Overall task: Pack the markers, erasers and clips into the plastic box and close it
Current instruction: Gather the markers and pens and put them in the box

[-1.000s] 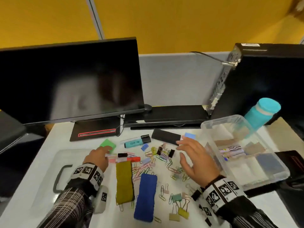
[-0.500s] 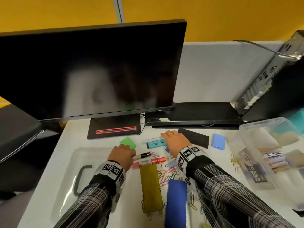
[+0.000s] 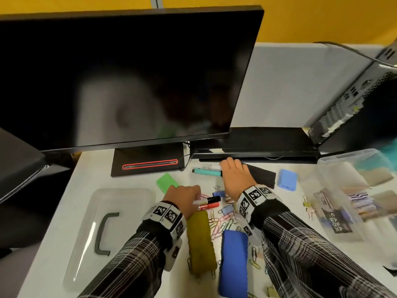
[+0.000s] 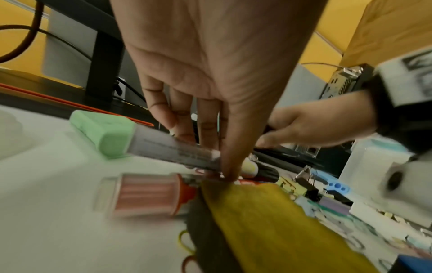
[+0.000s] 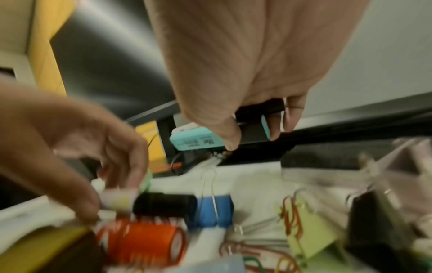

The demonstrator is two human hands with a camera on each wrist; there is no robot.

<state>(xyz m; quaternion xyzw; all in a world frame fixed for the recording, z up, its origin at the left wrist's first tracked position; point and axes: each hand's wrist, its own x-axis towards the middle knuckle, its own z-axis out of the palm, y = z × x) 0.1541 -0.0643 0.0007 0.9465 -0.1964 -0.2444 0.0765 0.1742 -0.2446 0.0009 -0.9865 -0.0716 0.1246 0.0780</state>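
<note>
On desk: left hand (image 3: 184, 197) pinching black-capped marker (image 3: 207, 200); right hand (image 3: 235, 179) grasping teal highlighter (image 3: 207, 172).

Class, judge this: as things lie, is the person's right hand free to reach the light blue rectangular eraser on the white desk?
Probably yes. The light blue rectangular eraser lies uncovered just right of the right hand, but that hand's fingers already grip the teal highlighter.

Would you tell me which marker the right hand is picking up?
The teal marker nearest the monitor; the right hand's fingers curl round its black-capped end, whereas the red and black-capped markers are under the left hand.
</note>
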